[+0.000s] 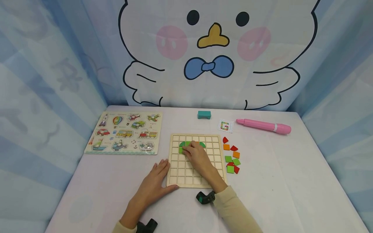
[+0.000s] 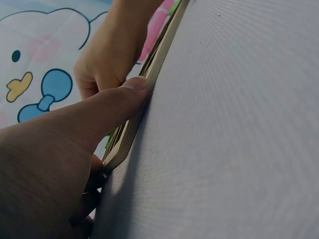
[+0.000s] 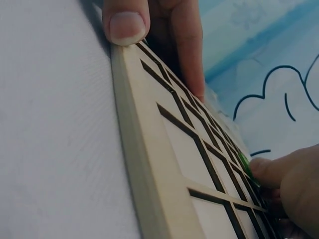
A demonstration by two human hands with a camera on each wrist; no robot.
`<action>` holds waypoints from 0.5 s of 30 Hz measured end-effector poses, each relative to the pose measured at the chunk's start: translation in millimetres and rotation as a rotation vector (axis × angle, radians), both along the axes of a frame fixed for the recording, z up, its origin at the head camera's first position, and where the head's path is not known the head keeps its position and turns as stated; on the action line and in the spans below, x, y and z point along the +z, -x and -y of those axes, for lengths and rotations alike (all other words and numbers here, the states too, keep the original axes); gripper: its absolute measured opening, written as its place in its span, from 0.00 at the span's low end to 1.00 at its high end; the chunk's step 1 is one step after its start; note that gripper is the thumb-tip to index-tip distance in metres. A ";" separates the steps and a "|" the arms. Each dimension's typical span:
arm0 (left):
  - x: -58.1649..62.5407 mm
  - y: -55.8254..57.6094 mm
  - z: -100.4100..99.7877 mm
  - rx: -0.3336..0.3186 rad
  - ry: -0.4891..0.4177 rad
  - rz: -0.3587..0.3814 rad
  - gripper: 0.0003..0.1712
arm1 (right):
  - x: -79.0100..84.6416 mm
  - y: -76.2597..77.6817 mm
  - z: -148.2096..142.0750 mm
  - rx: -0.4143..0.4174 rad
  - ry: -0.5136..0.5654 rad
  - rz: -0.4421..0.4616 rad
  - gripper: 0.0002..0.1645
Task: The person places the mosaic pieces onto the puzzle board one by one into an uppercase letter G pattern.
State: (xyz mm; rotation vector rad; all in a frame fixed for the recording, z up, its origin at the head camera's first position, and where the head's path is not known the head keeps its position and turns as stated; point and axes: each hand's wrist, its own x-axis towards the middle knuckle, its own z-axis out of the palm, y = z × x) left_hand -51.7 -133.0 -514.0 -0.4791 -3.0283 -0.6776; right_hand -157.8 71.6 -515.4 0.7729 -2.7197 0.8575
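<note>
A wooden grid board (image 1: 192, 174) lies on the table. My left hand (image 1: 155, 183) rests at its near left corner, the thumb along the near edge and the fingers by the left side. Over the board's upper part, the thumb and fingers of my right hand (image 1: 198, 158) pinch a green square tile (image 1: 181, 150) at a cell in the second row. In the right wrist view the right thumb (image 3: 271, 169) touches green. Above that tile, a green quarter-round tile (image 1: 182, 144) and another green square tile (image 1: 187, 143) lie in the top rows; a second green quarter-round (image 1: 203, 145) is farther right.
Loose red, orange and green tiles (image 1: 228, 159) lie right of the board. Behind them are a small pattern card (image 1: 225, 126) and a pink pen-shaped thing (image 1: 263, 126). A teal block (image 1: 204, 115) stands at the back, and a vehicle picture puzzle (image 1: 125, 142) lies at left.
</note>
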 end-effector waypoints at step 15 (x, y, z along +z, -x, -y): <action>-0.1 -0.8 -0.8 0.003 0.000 -0.025 0.55 | 15.7 -2.2 -7.2 -0.073 -0.004 0.042 0.19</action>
